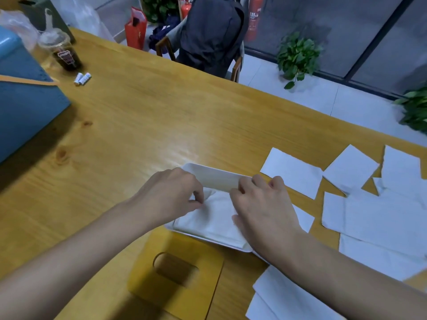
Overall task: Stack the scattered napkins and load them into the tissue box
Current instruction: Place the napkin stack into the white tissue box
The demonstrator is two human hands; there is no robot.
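Note:
A white open tissue box (215, 175) sits on the wooden table, with a stack of white napkins (212, 218) inside it. My left hand (171, 195) pinches the napkins' left edge with curled fingers. My right hand (261, 204) rests over the stack's right side, its fingers curled down at the box's far wall. The wooden lid (175, 276) with an oval slot lies in front of the box. Several loose white napkins (381, 215) lie scattered to the right, and more napkins (284, 299) lie at the near right.
A blue box (25, 100) stands at the far left beside a plastic cup of dark drink (62, 54) and two small white batteries (82, 78). Across the table, a chair (235, 68) holds a dark backpack (212, 35). The table's far edge (300, 105) runs diagonally.

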